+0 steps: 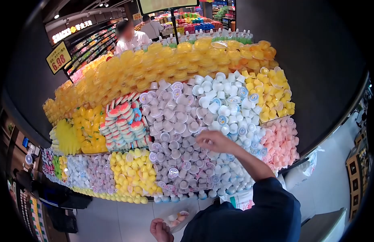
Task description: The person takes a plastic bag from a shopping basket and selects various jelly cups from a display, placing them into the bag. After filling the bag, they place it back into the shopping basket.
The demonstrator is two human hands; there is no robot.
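Right hand (pixel 214 141), fingers curled together, rests on heaped small glossy plastic jelly cups (pixel 177 121) — too many to count — while the left hand (pixel 160 230) pinches a clear plastic bag (pixel 178 218) holding several cups, low beside the display.

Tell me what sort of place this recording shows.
Most likely a shop's bulk snack section: a display bin heaped with small pastel jelly cups, a yellow price sign reading 6.98, and stocked shelves behind.
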